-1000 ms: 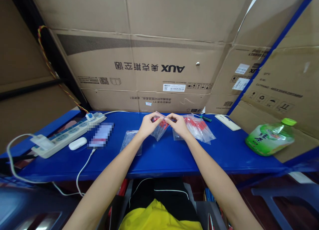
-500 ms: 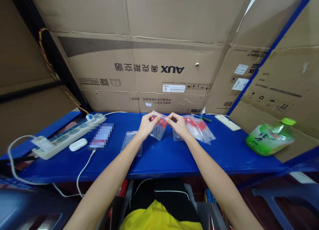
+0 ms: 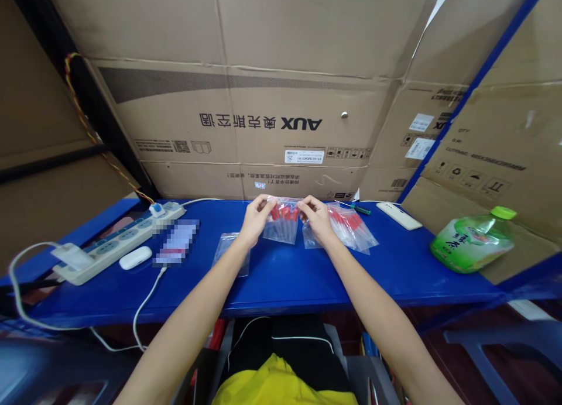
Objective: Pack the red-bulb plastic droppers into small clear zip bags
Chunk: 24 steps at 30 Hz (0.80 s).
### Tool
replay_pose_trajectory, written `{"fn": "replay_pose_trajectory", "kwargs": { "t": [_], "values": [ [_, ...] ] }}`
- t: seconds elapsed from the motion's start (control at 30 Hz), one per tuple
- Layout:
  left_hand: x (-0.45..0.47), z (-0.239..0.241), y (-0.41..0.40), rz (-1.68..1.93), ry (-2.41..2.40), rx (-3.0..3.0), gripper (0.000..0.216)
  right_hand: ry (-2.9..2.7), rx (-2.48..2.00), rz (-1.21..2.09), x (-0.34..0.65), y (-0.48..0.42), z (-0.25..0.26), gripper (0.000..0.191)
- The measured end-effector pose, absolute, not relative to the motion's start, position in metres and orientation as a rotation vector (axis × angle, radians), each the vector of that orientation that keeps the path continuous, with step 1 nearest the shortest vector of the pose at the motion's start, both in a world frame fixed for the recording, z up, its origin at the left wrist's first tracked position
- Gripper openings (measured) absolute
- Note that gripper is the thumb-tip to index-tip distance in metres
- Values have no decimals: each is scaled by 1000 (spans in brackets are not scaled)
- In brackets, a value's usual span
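Note:
Both of my hands hold a small clear plastic bag (image 3: 283, 225) with red pieces inside, just above the blue table (image 3: 285, 276). My left hand (image 3: 253, 220) pinches its upper left corner. My right hand (image 3: 316, 218) pinches its upper right corner. The bag hangs flat between them. To the right of my right hand lies a pile of clear bags with red pieces (image 3: 351, 229). A flat clear bag (image 3: 228, 250) lies on the table under my left wrist.
A white power strip (image 3: 114, 241), a white earbud case (image 3: 135, 257) and a phone (image 3: 175, 250) lie at the left. A green bottle (image 3: 472, 241), a white remote (image 3: 398, 215) and a small green screwdriver (image 3: 359, 208) are at the right. Cardboard boxes (image 3: 263, 118) stand behind.
My hands have moved apart along the top of the bag, and the bag now hangs flatter and squarer between them than a second ago.

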<state>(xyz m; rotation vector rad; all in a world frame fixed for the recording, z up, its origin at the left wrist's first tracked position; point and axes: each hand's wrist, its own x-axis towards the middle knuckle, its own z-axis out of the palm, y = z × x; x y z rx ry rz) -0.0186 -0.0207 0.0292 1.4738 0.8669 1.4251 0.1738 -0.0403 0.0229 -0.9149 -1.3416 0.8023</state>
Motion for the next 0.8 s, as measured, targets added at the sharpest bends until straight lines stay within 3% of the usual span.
{"fn": "replay_pose_trajectory", "kwargs": {
  "t": [0.3,0.5,0.67,0.8],
  "values": [
    [-18,28,-21,1355,894,1506,41,-1417,-973,813,171,-39,21,46],
    [-24,31,-22,1424,927,1711,34,-1335,-947,686,189,-32,26,34],
    [-43,38,-20,1562,1313,1978,22,-1081,-991,569,226,-18,32,29],
    [-69,38,-6,1379,1808,2016,18,-900,-1174,514,262,-15,31,23]
  ]
}}
